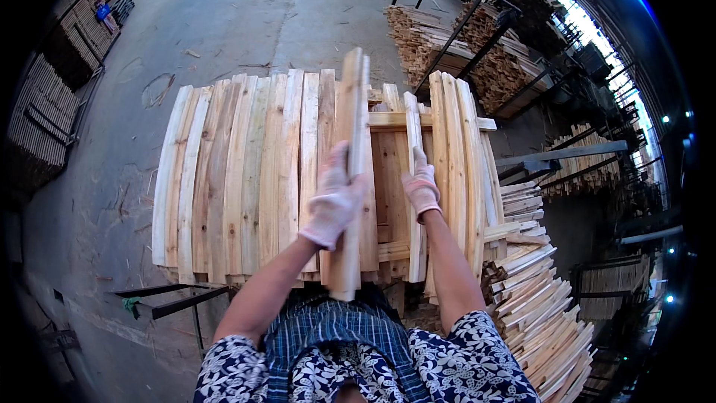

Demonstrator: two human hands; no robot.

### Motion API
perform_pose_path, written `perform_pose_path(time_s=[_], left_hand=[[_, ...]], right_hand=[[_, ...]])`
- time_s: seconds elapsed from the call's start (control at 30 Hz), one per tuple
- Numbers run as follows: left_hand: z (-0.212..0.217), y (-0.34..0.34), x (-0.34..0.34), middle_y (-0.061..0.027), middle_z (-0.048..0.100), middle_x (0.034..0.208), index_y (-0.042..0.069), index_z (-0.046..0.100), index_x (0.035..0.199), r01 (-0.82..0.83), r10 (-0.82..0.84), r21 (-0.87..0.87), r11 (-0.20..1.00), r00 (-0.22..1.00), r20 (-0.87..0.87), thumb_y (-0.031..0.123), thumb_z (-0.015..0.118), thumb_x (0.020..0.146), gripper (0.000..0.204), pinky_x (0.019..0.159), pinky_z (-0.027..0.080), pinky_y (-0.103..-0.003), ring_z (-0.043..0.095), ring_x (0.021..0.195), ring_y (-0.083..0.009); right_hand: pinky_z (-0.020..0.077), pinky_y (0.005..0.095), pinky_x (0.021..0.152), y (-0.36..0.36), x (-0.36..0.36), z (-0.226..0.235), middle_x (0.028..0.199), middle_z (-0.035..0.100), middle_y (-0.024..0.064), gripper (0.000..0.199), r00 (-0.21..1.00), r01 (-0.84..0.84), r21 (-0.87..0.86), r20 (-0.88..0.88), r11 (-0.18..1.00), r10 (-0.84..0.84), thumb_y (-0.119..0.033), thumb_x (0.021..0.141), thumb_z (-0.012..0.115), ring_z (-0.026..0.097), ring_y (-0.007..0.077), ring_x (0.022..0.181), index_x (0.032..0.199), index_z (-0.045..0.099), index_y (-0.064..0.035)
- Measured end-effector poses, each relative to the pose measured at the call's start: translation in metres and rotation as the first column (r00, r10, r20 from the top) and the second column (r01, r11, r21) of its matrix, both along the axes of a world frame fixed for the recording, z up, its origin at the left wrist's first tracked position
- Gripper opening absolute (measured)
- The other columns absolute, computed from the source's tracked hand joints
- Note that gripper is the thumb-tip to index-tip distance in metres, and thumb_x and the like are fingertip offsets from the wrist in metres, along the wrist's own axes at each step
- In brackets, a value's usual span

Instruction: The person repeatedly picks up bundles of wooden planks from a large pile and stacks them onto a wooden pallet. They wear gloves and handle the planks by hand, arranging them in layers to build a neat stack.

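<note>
The left hand [333,198] grips a long wooden slat [350,172], lifted above the stack of boards [239,179]; the right hand [421,186] rests closed on an upright slat [415,186] beside it

Stack of pale wooden slats [246,179] laid side by side lengthwise, resting on cross battens [403,121]. Dark metal frame [175,300] shows beneath its near edge. Frame stands on grey concrete floor [246,15], littered with wood scraps.
</note>
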State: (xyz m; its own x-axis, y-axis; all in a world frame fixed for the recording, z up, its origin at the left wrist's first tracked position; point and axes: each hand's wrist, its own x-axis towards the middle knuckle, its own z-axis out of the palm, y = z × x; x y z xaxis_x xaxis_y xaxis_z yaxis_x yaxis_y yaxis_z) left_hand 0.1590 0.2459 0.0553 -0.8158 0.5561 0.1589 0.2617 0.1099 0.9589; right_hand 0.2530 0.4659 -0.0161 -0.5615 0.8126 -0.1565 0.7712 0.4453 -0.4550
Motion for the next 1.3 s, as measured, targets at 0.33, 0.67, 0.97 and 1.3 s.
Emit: perform_pose_path(time_s=[0.33,0.67,0.97,1.3], left_hand=[[-0.069,0.088,0.043,-0.0268,0.051,0.118,0.005,0.051,0.122,-0.312,-0.035,-0.453,0.835,0.792,-0.610,0.032,0.059,0.087,0.045,0.085,0.044,-0.054,0.053,0.101,-0.0439],[0.011,-0.210,-0.135,-0.0149,0.060,0.108,0.004,0.058,0.107,-0.401,-0.144,-0.882,0.250,0.885,-0.443,0.018,0.053,0.089,0.023,0.094,0.046,-0.039,0.058,0.102,-0.0269],[-0.035,-0.357,-0.173,-0.0243,0.052,0.137,0.010,0.045,0.141,-0.275,0.446,-0.781,0.561,0.895,0.005,0.059,0.037,0.096,0.067,0.104,0.038,-0.042,0.048,0.128,-0.0416],[-0.054,-0.359,-0.183,-0.0229,0.066,0.103,0.008,0.052,0.114,-0.296,0.362,-0.872,0.390,0.920,-0.151,0.064,0.044,0.093,0.061,0.078,0.048,-0.048,0.063,0.101,-0.0403]], right_hand=[[0.0439,0.0373,0.095,-0.015,-0.004,0.060,0.120,0.062,0.0184,0.074,0.905,-0.146,-0.479,-0.418,0.865,-0.079,-0.021,0.089,0.063,0.060,0.0272,0.108,0.153,0.026,-0.0195],[0.0458,0.0449,0.095,-0.030,-0.031,-0.001,0.124,0.054,0.0301,0.067,0.961,-0.177,0.049,-0.209,0.983,0.183,-0.021,0.088,0.060,0.058,0.0426,0.108,0.148,0.033,-0.0131],[0.0431,0.0359,0.100,-0.029,-0.028,0.012,0.141,0.048,0.0197,0.063,0.865,-0.398,-0.137,-0.384,0.907,0.321,-0.019,0.090,0.062,0.055,0.0313,0.123,0.147,0.036,-0.0146],[0.0505,0.0427,0.087,-0.017,-0.039,-0.017,0.113,0.066,0.0196,0.035,0.987,-0.081,0.091,-0.134,0.993,0.093,-0.017,0.096,0.052,0.062,0.0349,0.104,0.131,0.057,-0.0189]])
